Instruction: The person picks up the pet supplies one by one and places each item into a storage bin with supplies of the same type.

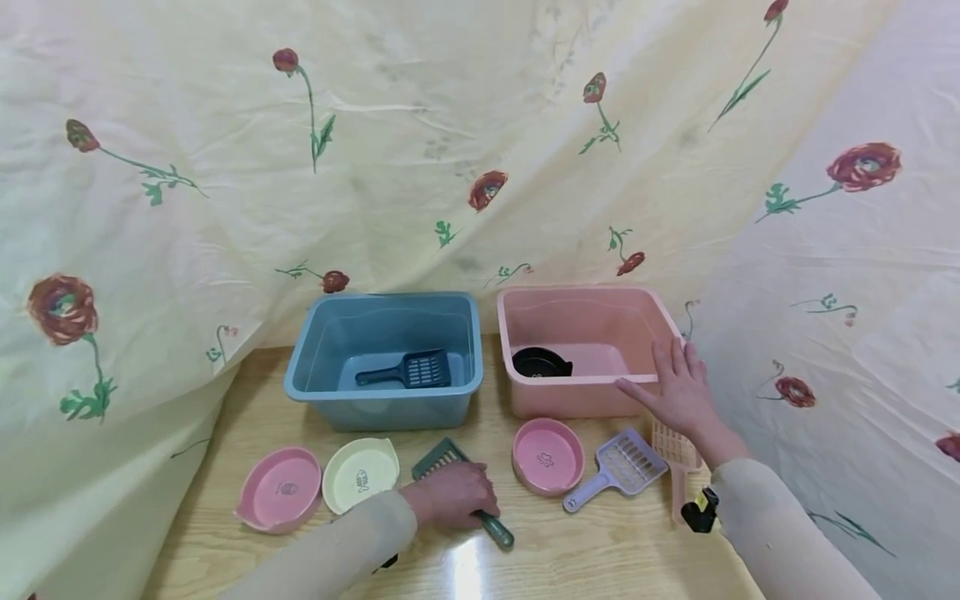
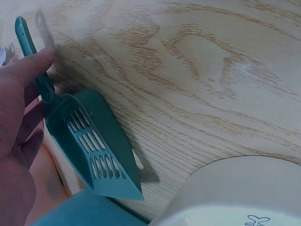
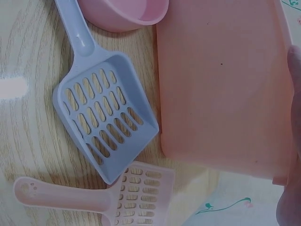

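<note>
dark-green scoop (image 2: 113, 137) | pink bin (image 1: 577, 400) | blue bin (image 1: 390, 412) | lavender scoop (image 1: 613, 473) | cloth (image 1: 390, 212): cream with red-and-green floral print

"What lies behind the counter (image 1: 555, 550)?"

"A cream fabric backdrop (image 1: 390, 208), softly creased, printed with scattered red, green-stemmed flowers (image 1: 487, 190); it also hangs along both sides."

"And the counter itself?"

"Pale wood with wavy grain; a white reflection (image 1: 467, 567) gleams on the near side."

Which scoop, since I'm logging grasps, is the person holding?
The dark green scoop, gripped by the left hand; the purple scoop and pink scoop lie on the table, the dark blue scoop in the blue bin.
</note>
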Tool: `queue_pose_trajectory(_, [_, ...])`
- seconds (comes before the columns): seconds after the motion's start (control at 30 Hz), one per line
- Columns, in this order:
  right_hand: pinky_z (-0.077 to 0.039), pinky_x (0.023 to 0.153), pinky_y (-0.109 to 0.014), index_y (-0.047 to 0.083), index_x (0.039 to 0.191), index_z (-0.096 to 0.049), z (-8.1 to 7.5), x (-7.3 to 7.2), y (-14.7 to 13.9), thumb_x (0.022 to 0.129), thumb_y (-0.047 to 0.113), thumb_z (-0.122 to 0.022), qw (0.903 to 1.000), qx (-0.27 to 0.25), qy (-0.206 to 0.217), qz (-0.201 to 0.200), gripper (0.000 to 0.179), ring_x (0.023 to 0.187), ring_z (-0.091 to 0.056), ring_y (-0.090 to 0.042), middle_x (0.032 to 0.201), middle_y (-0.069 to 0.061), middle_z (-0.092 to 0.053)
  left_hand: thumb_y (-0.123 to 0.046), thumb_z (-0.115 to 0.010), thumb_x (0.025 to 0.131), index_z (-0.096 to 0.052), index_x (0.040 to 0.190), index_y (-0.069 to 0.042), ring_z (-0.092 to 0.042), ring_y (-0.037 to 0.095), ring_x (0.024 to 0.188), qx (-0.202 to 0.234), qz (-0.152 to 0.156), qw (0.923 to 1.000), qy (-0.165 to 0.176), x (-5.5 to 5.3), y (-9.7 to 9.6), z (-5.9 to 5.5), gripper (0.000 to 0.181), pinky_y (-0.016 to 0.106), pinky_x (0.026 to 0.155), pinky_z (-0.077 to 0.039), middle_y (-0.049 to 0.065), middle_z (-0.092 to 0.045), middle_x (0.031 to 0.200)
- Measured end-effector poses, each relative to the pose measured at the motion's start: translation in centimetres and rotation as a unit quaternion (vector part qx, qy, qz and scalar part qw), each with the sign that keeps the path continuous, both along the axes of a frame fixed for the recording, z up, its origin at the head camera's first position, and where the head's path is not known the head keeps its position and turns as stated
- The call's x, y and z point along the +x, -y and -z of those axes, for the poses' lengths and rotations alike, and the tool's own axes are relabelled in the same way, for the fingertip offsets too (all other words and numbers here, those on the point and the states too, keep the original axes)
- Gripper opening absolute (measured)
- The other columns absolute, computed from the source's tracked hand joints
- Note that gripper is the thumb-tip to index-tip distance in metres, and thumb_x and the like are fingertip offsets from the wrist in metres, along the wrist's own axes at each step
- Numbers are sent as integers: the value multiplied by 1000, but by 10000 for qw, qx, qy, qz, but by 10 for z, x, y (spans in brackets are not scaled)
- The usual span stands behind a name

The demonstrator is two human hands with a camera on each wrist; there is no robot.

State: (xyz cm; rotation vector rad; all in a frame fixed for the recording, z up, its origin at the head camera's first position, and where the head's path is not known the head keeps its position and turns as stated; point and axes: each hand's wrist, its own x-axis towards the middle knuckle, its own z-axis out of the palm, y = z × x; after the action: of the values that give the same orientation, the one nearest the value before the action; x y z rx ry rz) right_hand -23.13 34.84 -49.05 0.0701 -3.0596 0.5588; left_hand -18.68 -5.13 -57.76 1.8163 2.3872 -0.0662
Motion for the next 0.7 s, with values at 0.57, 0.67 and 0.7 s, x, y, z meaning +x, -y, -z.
queue_pose_trajectory(0.57, [8,124,-74,-3,169,-5,4,-2,1,99,73,-57,10000,-10,-85,-1,116,157,21,-55,172,-36,13,-23,-83,95,-80,127,-24,-68,-4,106,735,-1419,9712,1770,-6,11,-22,32,29,114,-47,-17,-78,112])
queue_pose_trajectory(0.67, [8,124,-74,-2,169,-5,5,-1,1,98,73,-57,10000,-28,-90,12,116,157,21,-55,172,-36,13,-24,-84,95,-81,126,-26,-67,-6,102,919,-1662,9608,2021,-6,14,-23,32,20,101,-51,-19,-78,112])
queue_pose_trajectory(0.7, [8,124,-74,-1,169,-5,5,-1,0,98,73,-58,9999,-46,-95,20,115,157,21,-55,172,-36,13,-24,-85,94,-81,126,-26,-66,-6,100,989,-1731,9569,2110,-6,15,-24,32,18,96,-52,-19,-78,112])
